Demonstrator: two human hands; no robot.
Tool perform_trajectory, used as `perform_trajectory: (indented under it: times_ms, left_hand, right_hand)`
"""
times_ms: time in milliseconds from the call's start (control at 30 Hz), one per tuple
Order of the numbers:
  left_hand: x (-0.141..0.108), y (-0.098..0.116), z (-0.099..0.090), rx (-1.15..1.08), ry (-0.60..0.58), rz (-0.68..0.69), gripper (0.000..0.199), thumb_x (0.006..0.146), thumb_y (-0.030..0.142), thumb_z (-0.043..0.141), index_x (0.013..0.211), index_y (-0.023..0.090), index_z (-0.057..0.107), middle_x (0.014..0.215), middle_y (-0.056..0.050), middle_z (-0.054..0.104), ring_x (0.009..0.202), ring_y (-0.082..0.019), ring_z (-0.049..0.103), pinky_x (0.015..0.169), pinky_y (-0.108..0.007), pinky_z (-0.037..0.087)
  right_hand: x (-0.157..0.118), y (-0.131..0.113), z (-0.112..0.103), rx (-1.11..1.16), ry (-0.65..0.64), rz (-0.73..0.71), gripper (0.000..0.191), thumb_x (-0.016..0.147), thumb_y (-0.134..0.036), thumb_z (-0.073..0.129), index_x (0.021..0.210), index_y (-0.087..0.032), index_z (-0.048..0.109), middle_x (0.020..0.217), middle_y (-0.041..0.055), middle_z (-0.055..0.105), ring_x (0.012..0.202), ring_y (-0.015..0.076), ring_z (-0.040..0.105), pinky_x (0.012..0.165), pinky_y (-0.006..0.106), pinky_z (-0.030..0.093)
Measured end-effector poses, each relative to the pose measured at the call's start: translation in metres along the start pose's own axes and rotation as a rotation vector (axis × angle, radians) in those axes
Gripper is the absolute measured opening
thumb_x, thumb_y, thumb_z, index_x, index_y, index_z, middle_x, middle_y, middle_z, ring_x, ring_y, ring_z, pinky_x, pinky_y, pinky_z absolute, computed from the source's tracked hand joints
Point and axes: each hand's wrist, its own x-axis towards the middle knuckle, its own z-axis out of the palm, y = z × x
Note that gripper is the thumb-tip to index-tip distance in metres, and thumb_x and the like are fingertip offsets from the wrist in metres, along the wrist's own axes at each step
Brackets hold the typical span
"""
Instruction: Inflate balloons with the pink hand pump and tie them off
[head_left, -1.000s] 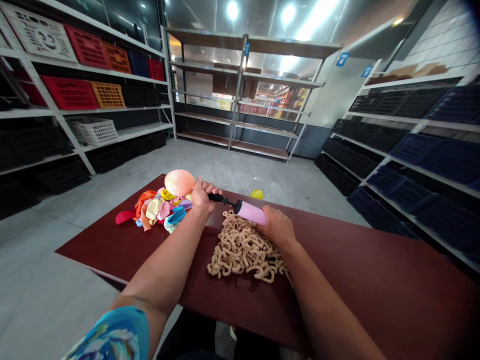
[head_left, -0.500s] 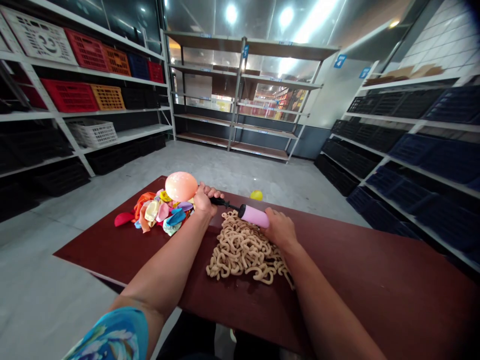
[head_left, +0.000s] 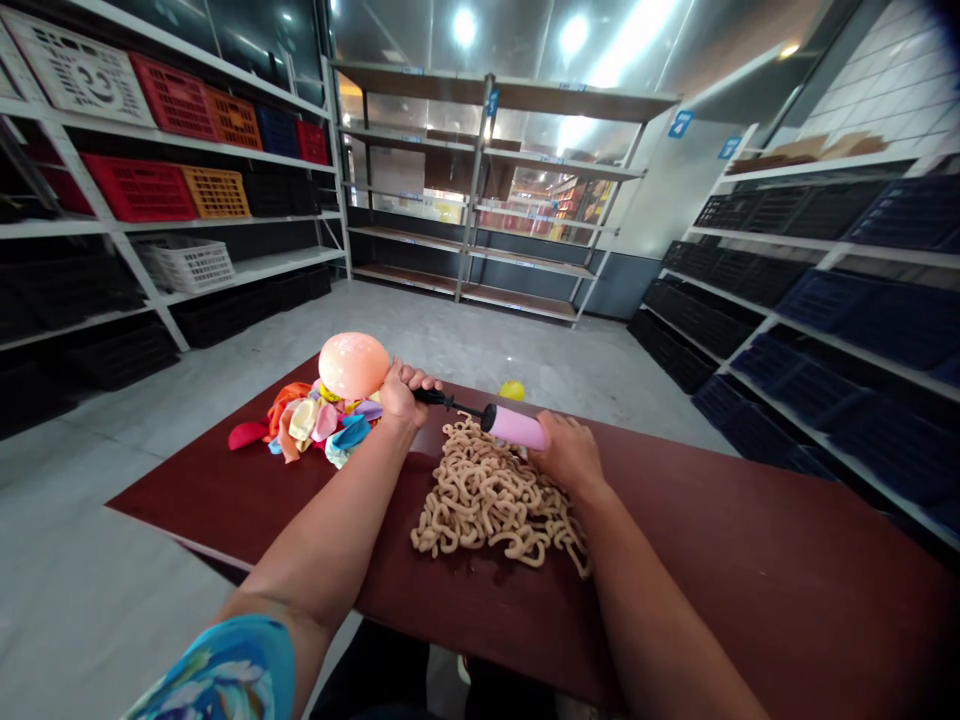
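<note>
A peach balloon (head_left: 354,366), partly inflated, sits at the black end of a pink and black balloon pump (head_left: 517,428). Closed around that black end and the balloon's neck is my left hand (head_left: 406,393), so the joint between them is hidden. The pump's pink barrel is gripped in my right hand (head_left: 568,452), and a stretch of black rod shows between my hands. Below the pump, a heap of tan, curled, tube-like pieces (head_left: 491,495) lies on the table. Several uninflated balloons in mixed colours (head_left: 304,420) are piled under and beside the peach one.
The dark red table (head_left: 712,540) stretches off to the right. A yellow balloon (head_left: 512,390) shows just past its far edge. Bare shelving (head_left: 472,170) stands at the back; racks of crates (head_left: 139,188) line the left, and dark crates (head_left: 862,310) the right.
My hands have drawn slightly apart, and more of the pump's rod shows. The peach balloon has shifted a little left and up with my left hand and looks slightly larger.
</note>
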Motion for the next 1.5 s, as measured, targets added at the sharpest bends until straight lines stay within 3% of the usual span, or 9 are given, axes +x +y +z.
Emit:
perform_trajectory:
  times_ms: [200,600,800,933,1067,1233,1500]
  left_hand:
    - [0.005,-0.002,-0.007,-0.006,0.053,0.028,0.043,0.082,0.037,0.046,0.055,0.020,0.016,0.042,0.006,0.022,0.037,-0.010,0.035,0.049,-0.029,0.039]
    - [-0.019,-0.030,0.008,-0.001,-0.041,-0.109,0.047,0.081,0.040,0.049,0.054,0.020,0.016,0.042,0.006,0.023,0.039,-0.010,0.037,0.050,-0.029,0.039]
    - [-0.011,-0.014,0.008,0.003,-0.031,-0.060,0.046,0.081,0.039,0.048,0.054,0.020,0.016,0.043,0.006,0.023,0.039,-0.011,0.037,0.051,-0.031,0.040]
    - [0.003,0.002,-0.002,-0.001,0.012,0.012,0.045,0.080,0.038,0.049,0.055,0.020,0.017,0.042,0.006,0.022,0.039,-0.012,0.037,0.050,-0.031,0.041]
    - [0.010,0.005,-0.011,-0.018,0.047,0.058,0.044,0.080,0.039,0.049,0.055,0.020,0.018,0.043,0.006,0.022,0.039,-0.011,0.037,0.050,-0.031,0.041]
    - [0.002,-0.011,-0.006,-0.021,0.035,0.007,0.042,0.081,0.036,0.047,0.055,0.020,0.020,0.043,0.006,0.022,0.038,-0.011,0.036,0.049,-0.030,0.039]
    - [-0.026,-0.042,0.016,-0.004,-0.048,-0.093,0.049,0.082,0.046,0.047,0.052,0.019,0.019,0.044,0.005,0.023,0.042,-0.011,0.039,0.054,-0.030,0.041]
  right_hand:
    - [-0.001,0.013,0.009,-0.045,-0.016,0.089,0.030,0.069,-0.030,0.061,0.096,-0.022,0.049,0.101,0.0053,0.059,0.094,0.0231,0.050,0.070,0.031,0.030]
    - [-0.002,-0.025,0.008,-0.031,0.021,-0.011,0.031,0.072,-0.035,0.061,0.094,-0.020,0.047,0.096,0.0068,0.059,0.089,0.0217,0.051,0.070,0.030,0.029]
    - [0.001,-0.014,0.003,-0.004,0.010,-0.002,0.027,0.073,-0.033,0.058,0.095,-0.021,0.049,0.097,0.0056,0.059,0.089,0.0207,0.050,0.069,0.030,0.029]
    - [0.001,0.005,0.006,-0.015,-0.004,0.057,0.031,0.070,-0.032,0.061,0.097,-0.023,0.050,0.100,0.0050,0.059,0.094,0.0219,0.049,0.071,0.030,0.030]
    - [0.000,0.016,0.012,-0.004,-0.040,0.098,0.035,0.069,-0.035,0.064,0.099,-0.024,0.050,0.102,0.0054,0.058,0.096,0.0221,0.049,0.069,0.029,0.031]
    - [0.002,0.004,0.015,-0.049,-0.067,0.085,0.033,0.070,-0.033,0.062,0.099,-0.023,0.049,0.104,0.0061,0.057,0.093,0.0214,0.049,0.068,0.029,0.033]
    - [0.008,-0.009,0.019,-0.024,0.007,0.029,0.031,0.071,-0.031,0.060,0.099,-0.022,0.049,0.104,0.0074,0.057,0.097,0.0221,0.047,0.072,0.030,0.032]
